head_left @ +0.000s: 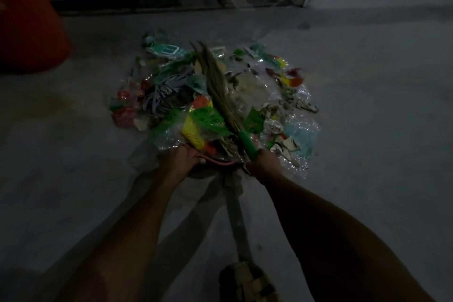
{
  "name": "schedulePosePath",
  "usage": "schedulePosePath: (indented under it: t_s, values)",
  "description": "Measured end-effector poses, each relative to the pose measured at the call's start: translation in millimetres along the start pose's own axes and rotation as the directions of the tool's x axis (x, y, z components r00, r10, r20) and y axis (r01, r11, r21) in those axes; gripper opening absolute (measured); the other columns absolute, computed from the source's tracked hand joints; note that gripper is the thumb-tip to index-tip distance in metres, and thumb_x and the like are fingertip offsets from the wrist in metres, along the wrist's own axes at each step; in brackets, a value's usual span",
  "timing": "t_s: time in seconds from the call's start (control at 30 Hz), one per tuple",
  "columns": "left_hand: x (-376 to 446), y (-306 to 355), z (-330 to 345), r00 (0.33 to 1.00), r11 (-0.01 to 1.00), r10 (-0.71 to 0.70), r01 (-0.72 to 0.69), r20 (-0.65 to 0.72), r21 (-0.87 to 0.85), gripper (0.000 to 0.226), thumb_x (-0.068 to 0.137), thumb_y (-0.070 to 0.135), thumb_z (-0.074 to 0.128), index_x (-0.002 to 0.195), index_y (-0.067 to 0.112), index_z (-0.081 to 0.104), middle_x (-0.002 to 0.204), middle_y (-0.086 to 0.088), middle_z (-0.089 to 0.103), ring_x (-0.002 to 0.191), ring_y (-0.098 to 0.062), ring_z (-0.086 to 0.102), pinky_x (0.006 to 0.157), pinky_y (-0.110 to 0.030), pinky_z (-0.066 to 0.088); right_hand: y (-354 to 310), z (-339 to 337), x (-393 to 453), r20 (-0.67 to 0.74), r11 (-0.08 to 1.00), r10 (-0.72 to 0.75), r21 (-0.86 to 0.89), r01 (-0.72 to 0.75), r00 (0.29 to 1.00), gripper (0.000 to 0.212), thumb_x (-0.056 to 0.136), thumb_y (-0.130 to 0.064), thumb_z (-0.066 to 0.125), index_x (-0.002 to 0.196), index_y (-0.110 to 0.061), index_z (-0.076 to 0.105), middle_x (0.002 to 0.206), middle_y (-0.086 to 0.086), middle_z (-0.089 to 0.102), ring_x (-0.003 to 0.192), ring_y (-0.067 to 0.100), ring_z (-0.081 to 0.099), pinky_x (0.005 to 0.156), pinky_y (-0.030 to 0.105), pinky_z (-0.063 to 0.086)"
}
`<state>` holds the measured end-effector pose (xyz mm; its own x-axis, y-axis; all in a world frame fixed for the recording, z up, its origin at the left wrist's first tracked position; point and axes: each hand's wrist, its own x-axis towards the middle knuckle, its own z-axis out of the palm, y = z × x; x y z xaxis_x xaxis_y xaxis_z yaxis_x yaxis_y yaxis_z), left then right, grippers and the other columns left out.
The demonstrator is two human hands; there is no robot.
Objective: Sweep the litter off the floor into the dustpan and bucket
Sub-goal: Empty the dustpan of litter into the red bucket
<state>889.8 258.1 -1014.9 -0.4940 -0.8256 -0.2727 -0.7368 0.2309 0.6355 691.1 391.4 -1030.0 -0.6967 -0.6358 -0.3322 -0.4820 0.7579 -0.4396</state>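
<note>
My right hand (263,163) grips broom (218,88), axis pointing away over litter (171,95); left hand (186,159) holds dustpan (220,163) rim nearside.

Both forearms are bare from the bottom edge of the view up to the wrists, with no sleeve showing on either. The left hand (190,158) and the right hand (261,163) wear no gloves; in the dim light it cannot be told whether there are rings or bands. Low in the view, one foot wears a sandal (247,282) with broad, pale tan crossing straps.
</note>
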Motion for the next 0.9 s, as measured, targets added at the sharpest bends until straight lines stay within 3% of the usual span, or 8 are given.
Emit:
schedulePosePath:
  t_s: [0.07, 0.13, 0.3, 0.37, 0.43, 0.6, 0.77, 0.9]
  values:
    - [5, 5, -10, 0.998, 1.0, 0.018, -0.017, -0.052, 0.016, 0.032, 0.073, 0.037, 0.08, 0.093, 0.014, 0.071, 0.09, -0.008, 0.07, 0.083, -0.024, 0.065, 0.067, -0.03, 0.048, -1, -7, -4, 0.009, 1.0, -0.011, -0.021, 0.011, 1.0, 0.036, 0.088, -0.03, 0.069, 0.113, -0.005, 0.062, 0.077, 0.0, 0.053, 0.064, 0.013, 0.054, 0.057, 0.024, 0.046]
    - [10, 14, -22, 0.998, 1.0, 0.015, -0.014, -0.057, 0.008, 0.031, 0.072, 0.04, 0.081, 0.089, 0.016, 0.071, 0.085, -0.006, 0.069, 0.079, -0.023, 0.064, 0.065, -0.03, 0.045, -8, -21, -9, 0.009, 0.999, -0.021, -0.04, 0.021, 1.0, 0.033, 0.09, -0.026, 0.067, 0.116, -0.007, 0.061, 0.083, 0.002, 0.054, 0.067, 0.016, 0.054, 0.056, 0.024, 0.039]
    - [17, 53, -64, 0.991, 0.993, 0.037, -0.051, -0.127, -0.11, 0.033, 0.069, 0.04, 0.083, 0.078, 0.012, 0.068, 0.076, -0.006, 0.068, 0.076, -0.024, 0.066, 0.067, -0.035, 0.048, -54, -96, -9, -0.061, 0.988, -0.117, -0.109, 0.11, 0.991, 0.032, 0.09, -0.025, 0.067, 0.117, -0.009, 0.065, 0.08, 0.0, 0.056, 0.062, 0.012, 0.055, 0.05, 0.022, 0.041]
    - [19, 78, -88, 0.983, 0.987, 0.059, -0.084, -0.174, -0.138, 0.036, 0.07, 0.038, 0.083, 0.069, 0.009, 0.063, 0.071, -0.008, 0.064, 0.072, -0.024, 0.063, 0.062, -0.033, 0.043, -79, -137, -10, -0.107, 0.98, -0.16, -0.138, 0.144, 0.981, 0.033, 0.088, -0.028, 0.067, 0.117, -0.012, 0.065, 0.086, 0.004, 0.062, 0.07, 0.018, 0.062, 0.06, 0.027, 0.053]
    - [20, 106, -116, 0.974, 0.98, 0.1, -0.132, -0.205, -0.148, 0.035, 0.073, 0.036, 0.082, 0.063, 0.014, 0.058, 0.066, -0.005, 0.059, 0.069, -0.022, 0.06, 0.059, -0.03, 0.037, -105, -177, -11, -0.154, 0.973, -0.194, -0.155, 0.17, 0.969, 0.035, 0.087, -0.028, 0.067, 0.117, -0.011, 0.066, 0.087, 0.005, 0.064, 0.073, 0.021, 0.064, 0.063, 0.029, 0.056]
    - [4, 180, -199, 0.964, 0.977, 0.056, -0.107, -0.259, -0.185, 0.037, 0.073, 0.044, 0.079, 0.09, 0.012, 0.07, 0.086, -0.008, 0.069, 0.084, -0.025, 0.066, 0.069, -0.031, 0.046, -166, -271, -28, -0.188, 0.972, -0.214, -0.141, 0.189, 0.959, 0.026, 0.093, -0.025, 0.061, 0.115, -0.012, 0.063, 0.074, -0.003, 0.049, 0.059, 0.007, 0.045, 0.048, 0.021, 0.024]
    - [-40, 253, -293, 0.96, 0.986, -0.011, -0.035, -0.278, -0.161, 0.039, 0.08, 0.04, 0.076, 0.095, 0.004, 0.071, 0.095, -0.017, 0.069, 0.09, -0.031, 0.065, 0.066, -0.027, 0.036, -233, -366, -67, -0.119, 0.97, -0.233, -0.103, 0.222, 0.965, 0.026, 0.088, -0.025, 0.062, 0.11, -0.011, 0.066, 0.085, 0.003, 0.062, 0.066, 0.016, 0.059, 0.052, 0.022, 0.041]
    - [-76, 301, -366, 0.955, 0.986, -0.087, 0.043, -0.282, -0.16, 0.041, 0.08, 0.046, 0.074, 0.09, 0.006, 0.07, 0.096, -0.018, 0.07, 0.091, -0.033, 0.065, 0.068, -0.033, 0.044, -286, -444, -107, -0.051, 0.967, -0.231, -0.126, 0.223, 0.972, 0.015, 0.086, -0.025, 0.063, 0.095, -0.014, 0.064, 0.081, 0.005, 0.066, 0.067, 0.02, 0.067, 0.057, 0.026, 0.055]
